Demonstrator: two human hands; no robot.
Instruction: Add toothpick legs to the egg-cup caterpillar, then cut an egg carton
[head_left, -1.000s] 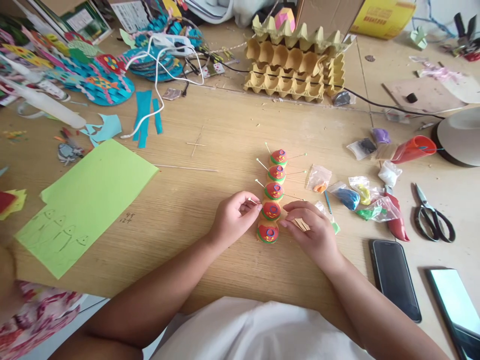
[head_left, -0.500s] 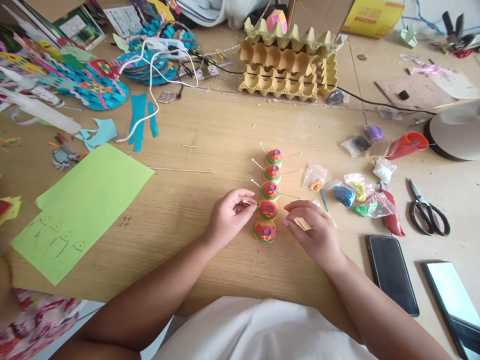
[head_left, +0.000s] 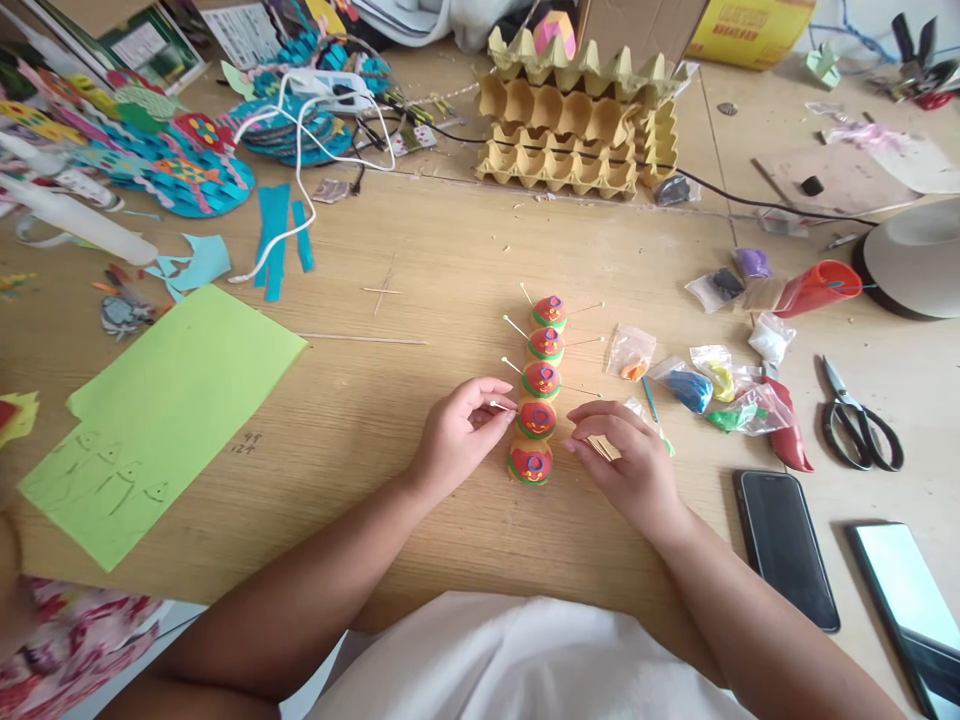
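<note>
A row of painted egg-carton cups (head_left: 541, 381), red on top with green bands and small faces, runs away from me on the table. Pale-tipped sticks (head_left: 514, 327) poke out from both sides of the far three cups. My left hand (head_left: 466, 425) pinches a pale-tipped toothpick (head_left: 499, 405) at the left side of the fourth cup (head_left: 536, 420). On the other side of the row, my right hand (head_left: 626, 460) has curled fingers; what they hold, if anything, is hidden. Several bare toothpicks (head_left: 602, 447) show beside its fingers. The nearest cup (head_left: 530, 464) has no sticks.
Bags of coloured clay (head_left: 688, 388), scissors (head_left: 861, 415) and a dark phone (head_left: 786, 550) lie to the right. Stacked egg cartons (head_left: 559, 165) stand at the back. Green paper with drawings (head_left: 180, 400) lies left, below a white cable (head_left: 301, 170). Another person's patterned clothing (head_left: 71, 640) shows lower left.
The toothpick in my left hand has shifted very slightly toward the fourth cup. My right hand stays almost where it was; the view has moved a little.
</note>
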